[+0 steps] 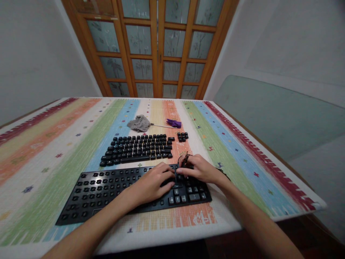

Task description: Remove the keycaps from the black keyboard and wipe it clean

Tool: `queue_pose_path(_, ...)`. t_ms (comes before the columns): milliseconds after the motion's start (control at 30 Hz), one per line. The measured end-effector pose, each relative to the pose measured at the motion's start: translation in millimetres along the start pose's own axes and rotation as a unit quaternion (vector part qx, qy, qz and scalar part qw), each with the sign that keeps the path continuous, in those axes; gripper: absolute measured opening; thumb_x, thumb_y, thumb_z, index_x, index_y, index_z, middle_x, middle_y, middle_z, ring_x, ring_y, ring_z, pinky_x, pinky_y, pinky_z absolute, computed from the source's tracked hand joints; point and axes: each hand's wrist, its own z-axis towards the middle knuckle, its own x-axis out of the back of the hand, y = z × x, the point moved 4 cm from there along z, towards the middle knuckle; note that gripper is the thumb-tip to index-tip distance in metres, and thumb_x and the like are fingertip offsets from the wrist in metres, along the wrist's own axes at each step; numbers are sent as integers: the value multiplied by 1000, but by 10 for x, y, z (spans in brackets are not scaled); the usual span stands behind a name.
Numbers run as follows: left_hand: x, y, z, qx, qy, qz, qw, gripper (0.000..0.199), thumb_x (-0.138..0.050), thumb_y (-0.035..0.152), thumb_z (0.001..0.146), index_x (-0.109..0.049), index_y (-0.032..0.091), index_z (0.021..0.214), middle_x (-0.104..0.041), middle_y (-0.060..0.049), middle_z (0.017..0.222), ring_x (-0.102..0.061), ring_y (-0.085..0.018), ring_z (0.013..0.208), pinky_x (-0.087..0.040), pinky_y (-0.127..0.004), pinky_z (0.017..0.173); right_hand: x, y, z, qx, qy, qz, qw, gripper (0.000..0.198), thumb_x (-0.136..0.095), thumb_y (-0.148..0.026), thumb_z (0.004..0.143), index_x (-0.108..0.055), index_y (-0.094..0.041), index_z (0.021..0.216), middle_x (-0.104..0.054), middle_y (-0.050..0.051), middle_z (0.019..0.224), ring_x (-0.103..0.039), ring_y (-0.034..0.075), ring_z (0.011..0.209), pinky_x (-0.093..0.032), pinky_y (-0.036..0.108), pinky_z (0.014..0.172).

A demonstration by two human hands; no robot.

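From roughly nine to three o'clock, beneath the left hand (157, 181), curled, grip unclear, runs the mechanical keyboard (113, 192); nearer its numpad (194, 196), the right hand (198, 168) pinches a dark wire tool (186, 159).

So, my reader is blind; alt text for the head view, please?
A person's left hand and right hand are at the right part of a partly stripped black computer keyboard. Black keycaps lie in rows beyond it, near a gray cloth and a purple bundle, on a striped tablecloth.
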Motion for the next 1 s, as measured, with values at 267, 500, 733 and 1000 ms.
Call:
queue_pose_path(267,-6,-13,4,9,-15,2,1000,12,-58,23,94,-65,18,103,-62,-9,110,-57,-23,107,-50,-39,96,-75,104,29,-55,9,85,995,33,-62,-49,92,-61,-17,85,-61,-3,64,-58,11,55,-44,23,54)
queue_pose_path(500,11,-28,6,9,-15,-8,1000,14,-57,23,95,-64,19,106,-63,-8,111,-58,-22,107,-49,-38,97,-24,188,41,-102,42,202,973,36,-66,-51,86,-57,-17,83,-64,-3,62,-54,10,45,-42,22,46)
queue_pose_path(733,104,32,81,8,40,-27,999,23,-61,29,95,-62,21,116,-65,-8,115,-55,-23,109,-47,-40,97,39,54,-2,-68,54,174,981,34,-66,-50,87,-60,-17,84,-64,-1,66,-56,10,51,-44,23,50)
queue_pose_path(1000,143,75,140,-12,36,-8,999,12,-62,23,94,-63,20,105,-67,-5,105,-57,-22,101,-48,-37,90,86,-6,-30,-35,63,91,993,37,-63,-52,89,-63,-15,84,-64,2,72,-57,12,59,-45,25,56)
